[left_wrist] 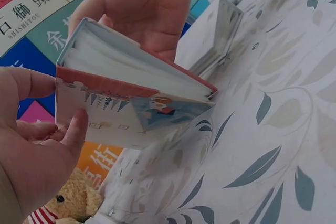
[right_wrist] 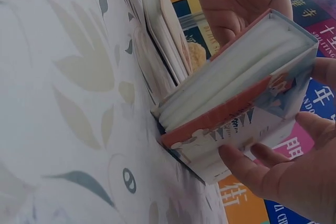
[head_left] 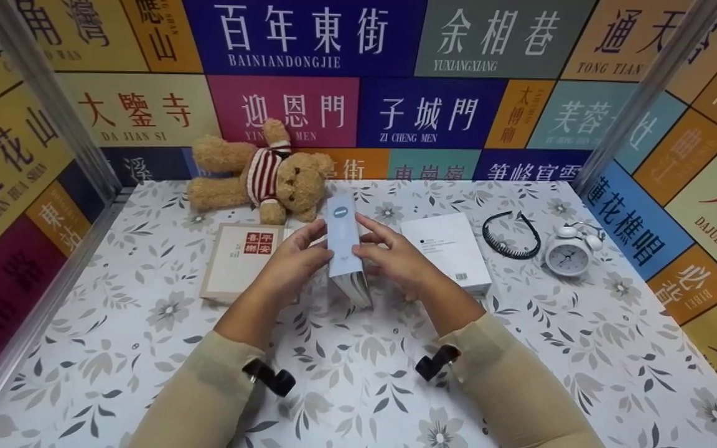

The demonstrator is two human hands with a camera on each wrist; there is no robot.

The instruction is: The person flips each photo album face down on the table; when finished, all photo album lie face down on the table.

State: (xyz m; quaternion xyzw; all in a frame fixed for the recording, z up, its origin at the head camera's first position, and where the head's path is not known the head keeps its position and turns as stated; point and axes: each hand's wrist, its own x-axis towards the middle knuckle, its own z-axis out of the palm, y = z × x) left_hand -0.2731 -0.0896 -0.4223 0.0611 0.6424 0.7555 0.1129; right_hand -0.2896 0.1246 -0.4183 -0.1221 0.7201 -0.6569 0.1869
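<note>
Two hands hold one pale blue book (head_left: 343, 239) upright at the middle of the floral desk (head_left: 116, 348), its lower edge resting on the cloth. Going left to right: a beige book (head_left: 238, 258) lies at nine o'clock of it; the left hand (head_left: 296, 261) grips its left cover, fingers (head_left: 312, 236) curled round the edge; the right hand (head_left: 396, 255) grips the other side likewise; a white box (head_left: 452, 249) sits at three o'clock. A teddy bear (head_left: 259, 174) lies at eleven o'clock.
</note>
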